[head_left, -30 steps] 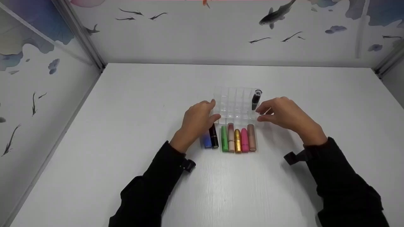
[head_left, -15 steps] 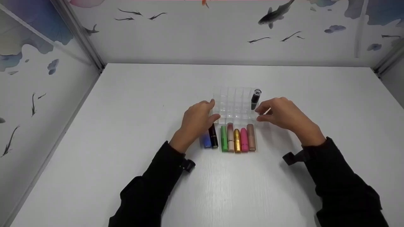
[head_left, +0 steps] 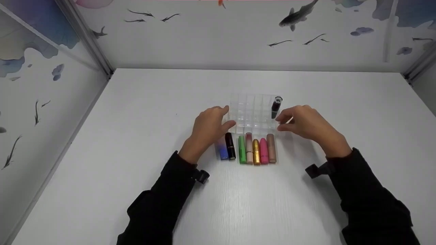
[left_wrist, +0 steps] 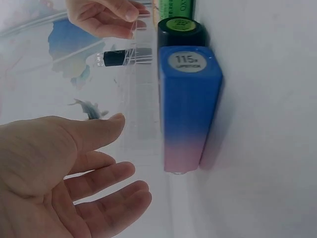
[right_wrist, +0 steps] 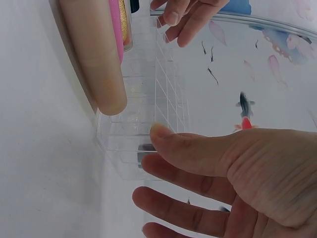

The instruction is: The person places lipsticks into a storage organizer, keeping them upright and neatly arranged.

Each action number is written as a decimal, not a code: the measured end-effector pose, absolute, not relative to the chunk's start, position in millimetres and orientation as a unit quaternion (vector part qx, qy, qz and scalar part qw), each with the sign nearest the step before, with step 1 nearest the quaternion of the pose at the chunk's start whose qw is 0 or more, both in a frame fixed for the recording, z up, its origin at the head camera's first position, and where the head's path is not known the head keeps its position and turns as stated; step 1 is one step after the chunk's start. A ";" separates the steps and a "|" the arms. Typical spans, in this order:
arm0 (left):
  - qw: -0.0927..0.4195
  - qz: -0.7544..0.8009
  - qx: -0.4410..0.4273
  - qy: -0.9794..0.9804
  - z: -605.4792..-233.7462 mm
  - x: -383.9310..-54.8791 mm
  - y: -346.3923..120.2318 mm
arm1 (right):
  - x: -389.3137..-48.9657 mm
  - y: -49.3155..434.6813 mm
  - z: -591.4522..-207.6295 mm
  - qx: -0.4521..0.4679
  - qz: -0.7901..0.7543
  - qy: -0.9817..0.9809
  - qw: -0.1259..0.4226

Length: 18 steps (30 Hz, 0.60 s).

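Observation:
A clear, divided lipstick organizer (head_left: 251, 114) stands on the table, with one black lipstick (head_left: 276, 106) in its back right compartment. My left hand (head_left: 208, 125) is beside the organizer's left side, its fingers loosely extended and nothing in them. Below that hand lie a blue-and-pink lipstick (left_wrist: 190, 109) and a black lipstick tube (head_left: 230, 146). At the right side, my right hand (head_left: 305, 122) has thumb and fingertips right at the organizer's edge, slightly apart. In front lie green (head_left: 242, 149), two-tone pinkish (head_left: 249, 148), gold (head_left: 256, 152), pink (head_left: 264, 151) and brownish-mauve (head_left: 271, 148) tubes.
The white table (head_left: 136, 136) ends at a back panel (head_left: 218, 41) printed with fish and plants. A similar printed panel (head_left: 41, 119) borders the left side. A dark wrist strap (head_left: 201, 176) sits on the left sleeve, another strap (head_left: 318, 170) on the right.
My left hand has shifted slightly left, away from the organizer, uncovering more of the blue-and-pink and black tubes. The right hand, organizer and tubes have stayed in place.

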State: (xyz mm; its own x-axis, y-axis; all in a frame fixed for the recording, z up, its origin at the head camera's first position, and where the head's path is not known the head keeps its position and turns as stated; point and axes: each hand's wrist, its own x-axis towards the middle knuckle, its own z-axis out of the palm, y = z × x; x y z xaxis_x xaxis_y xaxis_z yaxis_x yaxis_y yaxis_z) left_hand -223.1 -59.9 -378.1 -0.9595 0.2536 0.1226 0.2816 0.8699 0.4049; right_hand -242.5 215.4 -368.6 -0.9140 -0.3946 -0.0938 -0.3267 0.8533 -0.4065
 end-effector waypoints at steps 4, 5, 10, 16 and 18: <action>0.005 -0.221 -0.128 -0.967 -368.1 -220.6 -66.6 | -242.0 215.5 -368.6 -0.187 -0.196 0.958 0.089; -0.007 -0.223 -0.125 -0.967 -365.6 -220.1 -68.4 | -242.0 215.5 -368.6 -0.188 -0.196 0.958 0.089; -0.070 -0.221 -0.119 -0.965 -356.6 -217.8 -77.5 | -242.3 215.5 -368.9 -0.189 -0.199 0.958 0.088; -0.140 -0.210 -0.141 -0.957 -357.2 -215.8 -83.9 | -241.9 215.2 -368.9 -0.198 -0.200 0.956 0.081; -0.155 -0.207 -0.145 -0.955 -359.1 -215.8 -84.3 | -241.8 215.2 -368.7 -0.202 -0.200 0.956 0.077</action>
State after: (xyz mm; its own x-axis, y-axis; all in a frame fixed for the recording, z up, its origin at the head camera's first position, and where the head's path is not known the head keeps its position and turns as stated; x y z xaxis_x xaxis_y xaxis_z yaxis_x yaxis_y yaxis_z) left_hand -215.8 -84.3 -359.1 -0.9101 0.3404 -0.2363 0.2123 0.8728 0.4395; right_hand -241.8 215.2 -368.7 -0.9066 -0.4168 -0.0668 -0.3551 0.8386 -0.4132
